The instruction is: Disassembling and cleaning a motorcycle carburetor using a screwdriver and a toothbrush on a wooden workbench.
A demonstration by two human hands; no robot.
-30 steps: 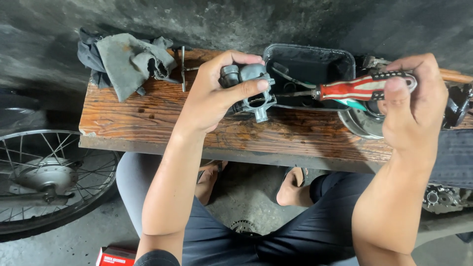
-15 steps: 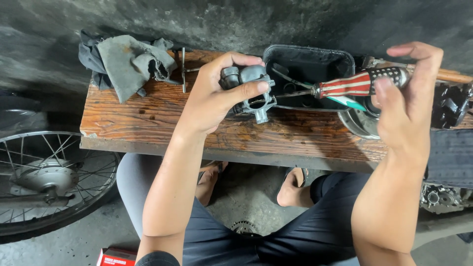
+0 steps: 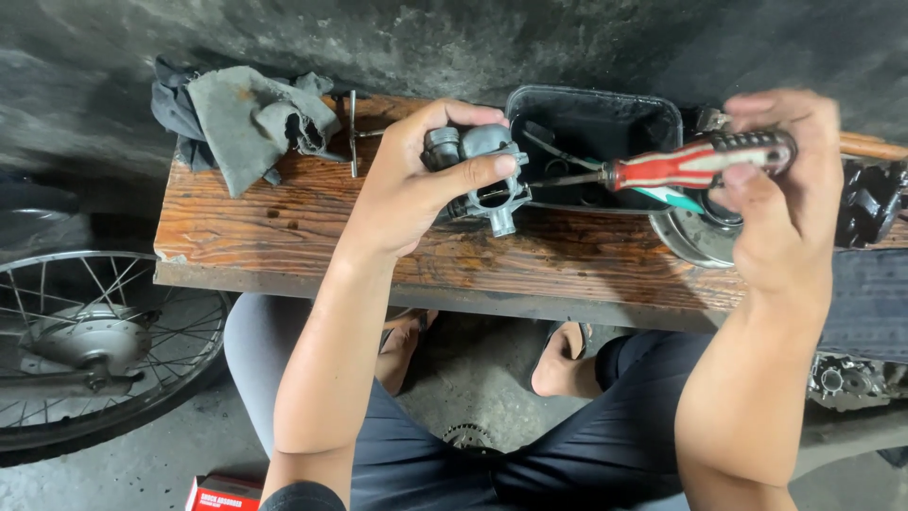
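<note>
**Screwdriver meeting carburetor above the wooden surface**

The left hand (image 3: pixel 407 189) is gripping a grey metal carburetor (image 3: pixel 478 170), fingers wrapped around it, just above the wooden surface (image 3: pixel 284 237). The right hand (image 3: pixel 785 189) is pinching the red-handled screwdriver (image 3: pixel 676 166), its tip touching the carburetor's side. A black tray (image 3: pixel 605 118) is sitting behind, a grey rag (image 3: pixel 246 118) lying to the left.

A worn wooden counter (image 3: pixel 284 237) stands against a rough, dark concrete wall (image 3: pixel 426 38), above a grey concrete floor (image 3: pixel 123 473), in dim light.
</note>
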